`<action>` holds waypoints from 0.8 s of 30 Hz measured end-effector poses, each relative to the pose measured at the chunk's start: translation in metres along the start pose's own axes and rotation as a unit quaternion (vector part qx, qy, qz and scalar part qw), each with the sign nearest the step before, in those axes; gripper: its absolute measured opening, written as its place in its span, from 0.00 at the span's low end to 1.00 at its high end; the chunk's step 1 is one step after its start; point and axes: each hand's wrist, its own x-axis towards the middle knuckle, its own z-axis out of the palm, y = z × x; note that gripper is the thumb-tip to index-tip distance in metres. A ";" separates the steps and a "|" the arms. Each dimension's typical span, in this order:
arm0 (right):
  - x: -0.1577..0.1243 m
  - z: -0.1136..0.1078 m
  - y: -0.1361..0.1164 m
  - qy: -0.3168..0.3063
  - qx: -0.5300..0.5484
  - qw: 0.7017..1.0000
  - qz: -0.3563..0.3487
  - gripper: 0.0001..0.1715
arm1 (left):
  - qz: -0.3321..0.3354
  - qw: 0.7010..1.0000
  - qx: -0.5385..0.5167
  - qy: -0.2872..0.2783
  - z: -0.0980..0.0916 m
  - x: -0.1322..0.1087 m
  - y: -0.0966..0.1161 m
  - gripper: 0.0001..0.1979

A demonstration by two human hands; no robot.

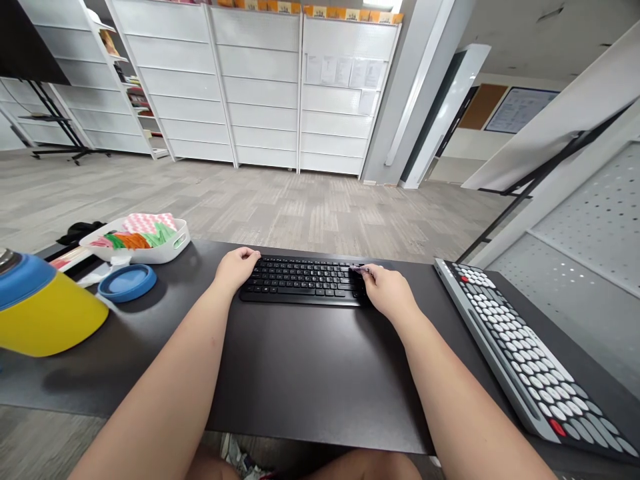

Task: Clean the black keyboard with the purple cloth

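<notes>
- Lying at the far edge of the black desk (pixel 310 373), the black keyboard (pixel 300 280) is flanked by both hands.
- The keyboard's left end is gripped by the left hand (pixel 239 265).
- A small pinkish tool (pixel 361 269) is pinched in the right hand (pixel 387 291) over the keyboard's right keys.
- A grey keyboard (pixel 525 353) is seen along the right edge; a blue lid (pixel 127 282), white tray (pixel 140 248) and yellow-blue bottle (pixel 40 307) are seen toward the left edge.

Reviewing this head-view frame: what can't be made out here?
- What the right hand pinches over the black keyboard: small, partly hidden by its fingers.
- Left hand fingertips: curled over the keyboard's left corner, contact unclear.
- Yellow and blue container: cut off by the left edge.
- Grey keyboard: lower end cut off by the frame.
- White tray contents: too small to identify.
</notes>
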 end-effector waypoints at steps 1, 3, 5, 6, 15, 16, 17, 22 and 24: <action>0.000 -0.001 0.000 0.000 0.002 1.000 -0.001 0.24 | 0.001 1.000 0.000 0.000 0.000 0.001 -0.001 0.13; -0.001 -0.001 -0.001 0.000 0.002 1.000 -0.003 0.24 | 0.002 1.000 0.002 0.001 0.001 0.002 -0.003 0.13; -0.002 -0.001 -0.002 0.000 0.005 1.000 -0.013 0.24 | 0.005 1.000 0.003 0.003 0.001 0.004 -0.004 0.13; -0.003 -0.001 -0.002 -0.002 0.009 1.000 -0.020 0.24 | 0.006 1.000 0.002 0.004 0.002 0.004 -0.005 0.13; -0.004 -0.002 0.001 0.004 0.048 0.997 -0.055 0.21 | 0.003 1.000 -0.003 0.008 0.003 0.004 -0.003 0.12; -0.004 -0.002 0.002 0.007 0.060 0.997 -0.054 0.21 | 0.001 1.000 -0.003 0.009 0.003 0.003 -0.002 0.12; -0.003 -0.002 0.003 0.013 0.074 0.996 -0.050 0.21 | -0.001 1.000 -0.004 0.009 0.003 0.003 -0.001 0.12; -0.002 -0.004 0.012 0.133 0.143 0.980 0.047 0.23 | 0.000 1.000 -0.007 0.008 0.002 0.001 0.002 0.11; -0.003 -0.008 0.014 0.172 0.140 0.971 0.092 0.26 | 0.000 1.000 -0.010 0.009 0.002 0.001 0.002 0.11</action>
